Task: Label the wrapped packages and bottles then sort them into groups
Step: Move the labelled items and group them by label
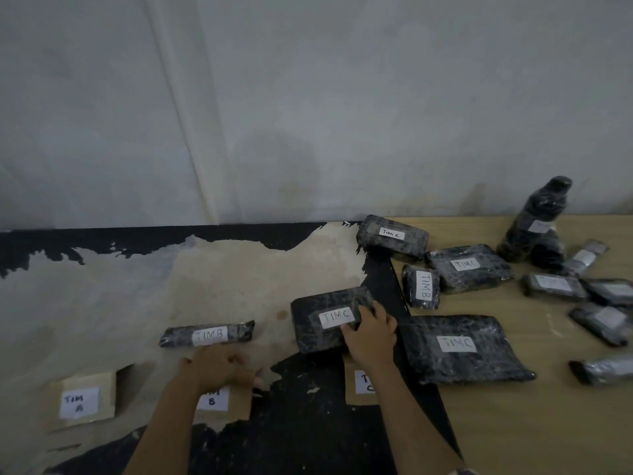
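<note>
Your right hand [371,332] grasps a black plastic-wrapped rectangular package with a white "TIM C" label [325,320], and the fingers curl over its right end. This package lies on the worn black table top with peeled paint [239,275], close to its right edge. It is just behind a brown cardboard marker card [359,389], whose white label your forearm partly hides.

Your left hand [222,366] rests on the same table top with the fingers loosely bent, and nothing can be seen in it. It lies over a second cardboard card with "B" on its label [214,402]. Just behind the hand lies a long thin black wrapped package labelled "TIM B" [207,334]; I cannot tell if the knuckles touch it. A third cardboard card labelled "TIM A" [80,401] sits toward the near left corner.

A big flat black wrapped package marked "TIM C" [459,347] lies across the join with the light wooden table top [513,423], just beside your right hand. Behind it are a small black wrapped package marked "TIM B" [421,286] and two more black "TIM C" packages [469,267] [392,236]. A tall black wrapped bottle [534,217] stands near the far edge. Near the right edge lie several small dark packages [553,286], too blurred to read.
</note>
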`<state>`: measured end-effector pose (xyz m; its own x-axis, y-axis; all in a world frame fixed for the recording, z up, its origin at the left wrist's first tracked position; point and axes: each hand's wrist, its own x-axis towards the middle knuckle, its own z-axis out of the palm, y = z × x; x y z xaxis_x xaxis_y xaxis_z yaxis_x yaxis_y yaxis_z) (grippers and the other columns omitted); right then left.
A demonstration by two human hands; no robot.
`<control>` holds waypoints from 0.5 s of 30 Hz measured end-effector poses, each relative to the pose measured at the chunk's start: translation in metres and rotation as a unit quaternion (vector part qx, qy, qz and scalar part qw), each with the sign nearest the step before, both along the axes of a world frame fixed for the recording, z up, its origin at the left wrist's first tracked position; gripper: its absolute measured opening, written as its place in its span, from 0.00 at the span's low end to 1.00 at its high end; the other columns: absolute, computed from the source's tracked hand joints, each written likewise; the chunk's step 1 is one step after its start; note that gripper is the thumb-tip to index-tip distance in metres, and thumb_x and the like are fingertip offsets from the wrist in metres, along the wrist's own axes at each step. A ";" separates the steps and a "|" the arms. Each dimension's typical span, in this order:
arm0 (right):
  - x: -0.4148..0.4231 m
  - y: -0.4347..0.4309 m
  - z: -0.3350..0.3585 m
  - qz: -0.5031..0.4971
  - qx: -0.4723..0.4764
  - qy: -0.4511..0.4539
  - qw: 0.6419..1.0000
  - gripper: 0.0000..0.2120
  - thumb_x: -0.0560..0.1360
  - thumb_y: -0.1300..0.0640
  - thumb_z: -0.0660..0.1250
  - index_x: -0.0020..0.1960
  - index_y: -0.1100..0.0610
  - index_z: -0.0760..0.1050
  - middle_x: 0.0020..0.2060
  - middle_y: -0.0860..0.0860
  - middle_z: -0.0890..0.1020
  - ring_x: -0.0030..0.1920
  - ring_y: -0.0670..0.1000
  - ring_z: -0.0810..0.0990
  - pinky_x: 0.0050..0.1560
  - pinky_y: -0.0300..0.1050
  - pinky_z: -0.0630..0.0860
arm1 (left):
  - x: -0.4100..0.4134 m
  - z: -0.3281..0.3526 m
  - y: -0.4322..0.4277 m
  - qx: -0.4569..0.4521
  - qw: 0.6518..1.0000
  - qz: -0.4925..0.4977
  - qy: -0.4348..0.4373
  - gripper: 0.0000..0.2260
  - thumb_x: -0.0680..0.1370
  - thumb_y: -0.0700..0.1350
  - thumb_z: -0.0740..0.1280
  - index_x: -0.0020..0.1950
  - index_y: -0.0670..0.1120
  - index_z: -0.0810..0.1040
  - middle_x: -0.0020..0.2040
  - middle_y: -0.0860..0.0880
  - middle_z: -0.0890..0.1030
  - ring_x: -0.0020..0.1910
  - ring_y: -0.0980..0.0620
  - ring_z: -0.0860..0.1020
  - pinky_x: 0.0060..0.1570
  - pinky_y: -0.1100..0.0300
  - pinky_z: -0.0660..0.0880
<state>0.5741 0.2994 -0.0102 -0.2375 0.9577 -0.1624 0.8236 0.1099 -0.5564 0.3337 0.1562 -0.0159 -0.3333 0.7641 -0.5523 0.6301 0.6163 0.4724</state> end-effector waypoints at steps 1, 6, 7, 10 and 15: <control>0.000 -0.001 0.001 -0.002 0.001 -0.004 1.000 0.26 0.77 0.48 0.61 0.73 0.54 0.62 0.75 0.53 0.54 0.73 0.60 0.52 0.71 0.57 0.56 | 0.001 0.003 0.000 -0.003 1.000 0.001 0.005 0.41 0.48 0.74 0.71 0.55 0.54 0.78 0.58 0.53 0.75 0.54 0.53 0.73 0.62 0.53 0.70; 0.002 -0.003 0.003 -0.003 0.006 -0.018 1.000 0.26 0.78 0.45 0.61 0.72 0.54 0.63 0.74 0.54 0.55 0.70 0.60 0.55 0.69 0.55 0.60 | 0.018 0.017 0.011 -0.008 0.999 -0.003 0.051 0.42 0.59 0.70 0.72 0.67 0.50 0.71 0.67 0.48 0.70 0.65 0.47 0.68 0.64 0.55 0.66; 0.003 -0.002 0.004 -0.001 0.006 -0.018 1.000 0.26 0.78 0.44 0.61 0.71 0.55 0.63 0.73 0.54 0.56 0.70 0.60 0.56 0.68 0.55 0.61 | 0.024 0.019 0.017 0.008 0.998 -0.007 0.054 0.42 0.59 0.71 0.71 0.68 0.50 0.70 0.68 0.47 0.69 0.66 0.46 0.67 0.64 0.54 0.66; 0.008 0.000 0.007 -0.004 0.004 -0.016 1.000 0.26 0.78 0.43 0.58 0.71 0.55 0.64 0.73 0.54 0.57 0.69 0.60 0.58 0.67 0.56 0.61 | 0.051 0.024 0.039 0.085 0.995 0.003 0.046 0.34 0.66 0.66 0.70 0.66 0.48 0.72 0.64 0.47 0.72 0.60 0.49 0.71 0.59 0.56 0.69; 0.042 0.016 0.008 -0.108 0.044 0.056 0.992 0.23 0.79 0.48 0.59 0.70 0.59 0.65 0.68 0.58 0.65 0.67 0.59 0.64 0.65 0.52 0.64 | 0.101 0.025 0.086 0.201 0.978 0.007 0.061 0.18 0.71 0.59 0.69 0.55 0.50 0.77 0.56 0.47 0.76 0.57 0.47 0.73 0.57 0.52 0.72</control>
<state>0.6162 0.3153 -0.0024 -0.0380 0.9975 -0.0597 0.7665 -0.0092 -0.6422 0.4351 0.2426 0.0091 -0.3898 0.9062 -0.1636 0.6905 0.4052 0.5993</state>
